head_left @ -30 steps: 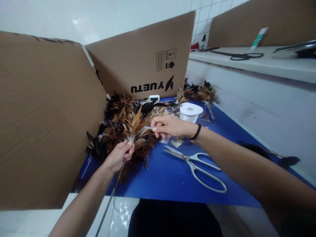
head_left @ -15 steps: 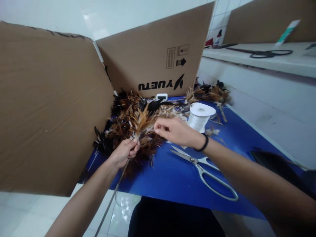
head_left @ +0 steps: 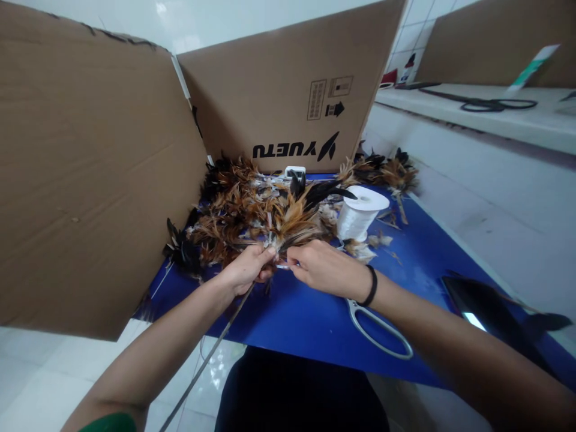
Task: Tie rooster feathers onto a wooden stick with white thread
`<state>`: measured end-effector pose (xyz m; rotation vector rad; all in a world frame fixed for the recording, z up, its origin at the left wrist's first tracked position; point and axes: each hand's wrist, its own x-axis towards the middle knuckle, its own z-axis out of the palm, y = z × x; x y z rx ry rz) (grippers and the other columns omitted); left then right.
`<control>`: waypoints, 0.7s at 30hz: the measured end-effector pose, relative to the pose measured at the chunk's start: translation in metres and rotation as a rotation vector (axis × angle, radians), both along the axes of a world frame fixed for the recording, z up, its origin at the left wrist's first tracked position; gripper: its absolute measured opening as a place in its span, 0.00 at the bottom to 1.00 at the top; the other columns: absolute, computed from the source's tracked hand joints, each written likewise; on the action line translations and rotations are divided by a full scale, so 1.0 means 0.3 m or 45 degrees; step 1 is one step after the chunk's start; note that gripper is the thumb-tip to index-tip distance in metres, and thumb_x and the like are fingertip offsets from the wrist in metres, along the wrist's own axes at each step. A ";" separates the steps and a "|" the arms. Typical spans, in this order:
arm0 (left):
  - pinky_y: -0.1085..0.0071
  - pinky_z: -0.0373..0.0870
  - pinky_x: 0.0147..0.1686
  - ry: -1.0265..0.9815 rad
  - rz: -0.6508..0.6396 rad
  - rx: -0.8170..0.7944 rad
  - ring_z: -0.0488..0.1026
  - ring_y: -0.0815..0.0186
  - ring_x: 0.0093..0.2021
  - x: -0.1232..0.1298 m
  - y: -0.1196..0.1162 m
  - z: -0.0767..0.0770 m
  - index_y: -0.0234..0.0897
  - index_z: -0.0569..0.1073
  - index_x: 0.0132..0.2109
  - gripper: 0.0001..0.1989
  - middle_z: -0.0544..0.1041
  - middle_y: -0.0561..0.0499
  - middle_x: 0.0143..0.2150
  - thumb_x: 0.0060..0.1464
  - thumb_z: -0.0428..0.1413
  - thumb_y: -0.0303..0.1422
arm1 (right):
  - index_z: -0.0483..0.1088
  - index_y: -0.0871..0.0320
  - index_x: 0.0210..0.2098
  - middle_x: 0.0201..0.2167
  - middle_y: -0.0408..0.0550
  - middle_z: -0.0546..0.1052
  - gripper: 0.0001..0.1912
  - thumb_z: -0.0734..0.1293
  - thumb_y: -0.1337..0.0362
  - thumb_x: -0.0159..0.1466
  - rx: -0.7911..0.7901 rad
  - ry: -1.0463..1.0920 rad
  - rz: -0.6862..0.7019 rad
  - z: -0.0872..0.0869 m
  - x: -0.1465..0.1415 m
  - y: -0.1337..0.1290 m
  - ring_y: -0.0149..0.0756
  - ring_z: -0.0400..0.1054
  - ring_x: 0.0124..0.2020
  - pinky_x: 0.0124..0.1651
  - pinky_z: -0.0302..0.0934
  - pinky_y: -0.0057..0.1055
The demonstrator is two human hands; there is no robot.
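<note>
My left hand [head_left: 252, 265] is closed around the neck of a feather duster, where its thin stick [head_left: 211, 354] meets a bundle of brown and black feathers [head_left: 297, 219]. The stick slants down past the table's front edge. Close beside it, my right hand [head_left: 330, 271] pinches a narrow white ribbon [head_left: 282, 267] stretched between the two hands. A spool of white ribbon [head_left: 357, 219] stands upright behind my right hand. Beneath my right wrist lie silver-handled scissors [head_left: 353, 307], their blades hidden by the hand.
Loose feathers [head_left: 229, 210] cover the back left of the blue tabletop [head_left: 297, 324], with another pile [head_left: 382, 171] at the back right. Cardboard panels [head_left: 252, 102] wall the left and back. A dark flat device [head_left: 490, 318] lies right; black scissors [head_left: 490, 105] rest on a ledge.
My right hand has come down beside the left and now pulls the white ribbon sideways. My left hand and the feather bundle have shifted right. The scissors' blades are now covered.
</note>
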<state>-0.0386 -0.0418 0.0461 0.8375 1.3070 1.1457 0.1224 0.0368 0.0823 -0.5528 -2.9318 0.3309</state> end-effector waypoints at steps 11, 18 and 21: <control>0.81 0.41 0.14 0.101 -0.070 0.042 0.49 0.80 0.16 0.047 0.019 -0.020 0.32 0.64 0.31 0.17 0.57 0.59 0.20 0.52 0.56 0.44 | 0.71 0.59 0.31 0.20 0.45 0.72 0.08 0.60 0.71 0.58 -0.024 0.032 -0.106 -0.009 0.001 -0.025 0.31 0.64 0.24 0.30 0.50 0.26; 0.82 0.41 0.15 0.152 -0.044 -0.043 0.48 0.81 0.16 0.034 -0.002 0.005 0.35 0.59 0.32 0.13 0.57 0.60 0.22 0.56 0.52 0.40 | 0.70 0.60 0.26 0.30 0.48 0.72 0.11 0.59 0.66 0.62 -0.269 0.173 0.069 -0.017 0.065 0.027 0.31 0.65 0.32 0.37 0.55 0.28; 0.82 0.43 0.16 0.229 -0.044 -0.074 0.48 0.80 0.16 0.022 -0.007 -0.002 0.36 0.58 0.32 0.11 0.57 0.60 0.23 0.58 0.49 0.38 | 0.69 0.60 0.28 0.26 0.44 0.71 0.14 0.59 0.60 0.64 -0.619 0.165 0.056 -0.008 0.115 0.059 0.29 0.63 0.27 0.33 0.56 0.26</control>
